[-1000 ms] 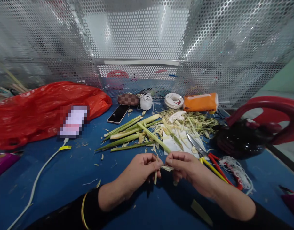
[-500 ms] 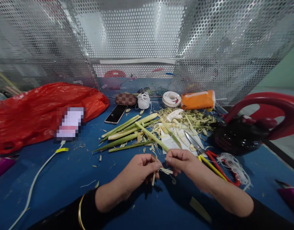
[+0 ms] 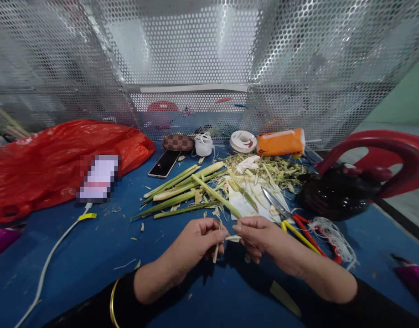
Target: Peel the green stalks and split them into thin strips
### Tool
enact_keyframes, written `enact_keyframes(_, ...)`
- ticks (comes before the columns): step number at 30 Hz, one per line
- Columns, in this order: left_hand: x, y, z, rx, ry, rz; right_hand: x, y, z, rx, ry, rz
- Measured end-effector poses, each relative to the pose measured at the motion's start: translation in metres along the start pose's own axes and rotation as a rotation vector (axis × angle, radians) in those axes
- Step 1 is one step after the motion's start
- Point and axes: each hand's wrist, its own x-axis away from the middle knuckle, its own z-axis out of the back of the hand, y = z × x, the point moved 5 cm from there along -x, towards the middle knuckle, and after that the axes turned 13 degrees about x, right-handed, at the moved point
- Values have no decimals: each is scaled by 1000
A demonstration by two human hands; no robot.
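Left hand (image 3: 199, 239) grip: pinched on plant strips (image 3: 233, 238), held above bench (image 3: 93, 246). Right hand (image 3: 264, 233) grip: fingertips pinching their pale end. Containers: red bag (image 3: 55, 157), far left, contents hidden; black kettle (image 3: 335, 196), right, interior unseen; checkered case (image 3: 178, 142) beyond phone (image 3: 164, 164), contents unseen.

The camera looks from the person's head, forward and downward over the flat blue table (image 3: 103, 255). It is near to the bare left hand (image 3: 202, 239) and bare right hand (image 3: 260, 234), while the silver perforated metal panel (image 3: 185, 50) stands farther, filling the top.
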Motion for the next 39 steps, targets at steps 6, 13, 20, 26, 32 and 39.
enact_keyframes(6,0,-1,0,18,-5,42,-1,-8,7,164,128,85)
enact_keyframes(13,0,1,3,27,91,46,-6,-5,13,464,267,163)
enact_keyframes(20,-1,5,15,126,291,-24,28,-38,56,1271,558,151)
enact_keyframes(26,-2,4,23,206,387,-86,68,-13,85,1602,598,-147)
enact_keyframes(32,-2,5,22,217,355,-90,66,11,84,1708,739,-87)
enact_keyframes(39,1,3,17,225,297,-40,63,13,88,1796,719,-141)
